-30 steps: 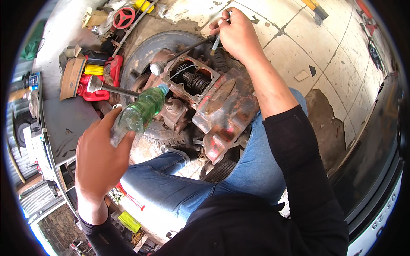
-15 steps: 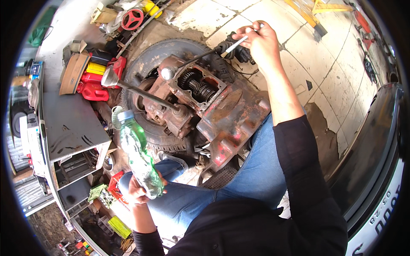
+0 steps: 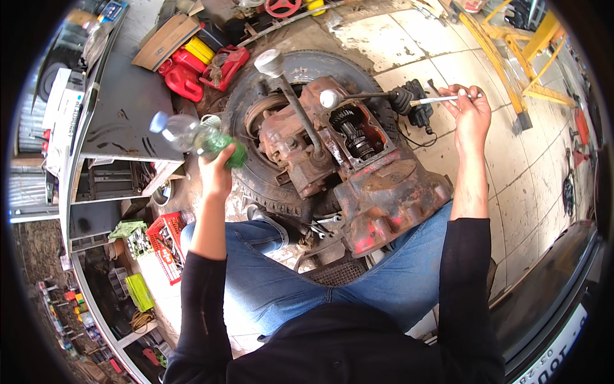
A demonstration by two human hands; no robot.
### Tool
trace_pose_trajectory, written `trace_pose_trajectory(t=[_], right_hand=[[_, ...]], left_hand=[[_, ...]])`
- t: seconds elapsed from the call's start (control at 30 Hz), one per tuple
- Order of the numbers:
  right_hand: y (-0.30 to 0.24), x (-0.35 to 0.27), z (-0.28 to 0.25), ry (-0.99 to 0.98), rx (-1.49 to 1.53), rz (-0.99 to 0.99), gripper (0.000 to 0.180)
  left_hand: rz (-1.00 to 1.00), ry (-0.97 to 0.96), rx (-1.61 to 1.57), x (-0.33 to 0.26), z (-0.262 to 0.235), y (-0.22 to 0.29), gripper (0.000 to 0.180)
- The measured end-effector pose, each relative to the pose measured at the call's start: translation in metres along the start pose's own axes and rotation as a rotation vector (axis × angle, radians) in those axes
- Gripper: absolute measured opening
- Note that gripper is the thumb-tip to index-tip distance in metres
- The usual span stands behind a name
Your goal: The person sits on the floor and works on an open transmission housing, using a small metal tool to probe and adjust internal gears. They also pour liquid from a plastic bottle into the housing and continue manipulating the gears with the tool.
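Rust-red cast metal forms the largest item: a gearbox [image 3: 358, 173] resting on a worn tyre [image 3: 281, 128] that keeps it off the tiled floor [image 3: 511, 153] and at working height between the seated person's knees. Its top cover is off, so the gear teeth [image 3: 352, 131] inside are exposed, and two knobbed levers [image 3: 291, 96] stand up from the housing. A grey metal workbench [image 3: 121, 121] stands at the person's left, with red and yellow cans [image 3: 192, 67] heaped behind the tyre. The left hand [image 3: 216, 171] is raised beside the tyre, fingers wrapped closed around the base of a green-tinted plastic bottle [image 3: 195, 136], which lies nearly level with its cap end pointing away from the gearbox. The right hand [image 3: 470, 112] is held out past the gearbox, fingers curled and pinching a thin pale rod-like tool [image 3: 435, 100], its tip aimed back toward the open housing; whether it is a brush cannot be told.
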State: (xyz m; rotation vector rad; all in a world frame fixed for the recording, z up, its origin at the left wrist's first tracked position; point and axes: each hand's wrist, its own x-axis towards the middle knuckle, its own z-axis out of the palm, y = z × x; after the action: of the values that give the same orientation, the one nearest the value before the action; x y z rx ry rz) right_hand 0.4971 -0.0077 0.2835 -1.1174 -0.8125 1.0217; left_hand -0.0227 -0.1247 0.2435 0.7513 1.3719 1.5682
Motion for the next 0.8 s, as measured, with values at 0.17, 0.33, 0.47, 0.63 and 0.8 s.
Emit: trace_pose_trajectory(t=[0.17, 0.33, 0.47, 0.63, 0.8], right_hand=[[-0.002, -0.006, 0.011, 0.003, -0.149, 0.069, 0.011], [0.003, -0.008, 0.006, -0.024, -0.259, 0.119, 0.007], [0.005, -0.011, 0.015, -0.077, -0.285, 0.136, 0.009], [0.006, -0.014, 0.019, -0.084, -0.329, 0.173, 0.012], [0.014, -0.016, 0.033, -0.151, -0.398, 0.193, 0.019]], left_hand=[[0.150, 0.049, 0.214, 0.068, 0.037, -0.065, 0.072], [0.129, -0.083, 0.325, 0.085, 0.099, -0.120, 0.078], [0.222, -0.078, 0.395, 0.097, 0.090, -0.162, 0.069], [0.079, -0.107, 0.451, 0.081, 0.100, -0.154, 0.073], [0.119, -0.149, 0.540, 0.077, 0.085, -0.144, 0.088]])
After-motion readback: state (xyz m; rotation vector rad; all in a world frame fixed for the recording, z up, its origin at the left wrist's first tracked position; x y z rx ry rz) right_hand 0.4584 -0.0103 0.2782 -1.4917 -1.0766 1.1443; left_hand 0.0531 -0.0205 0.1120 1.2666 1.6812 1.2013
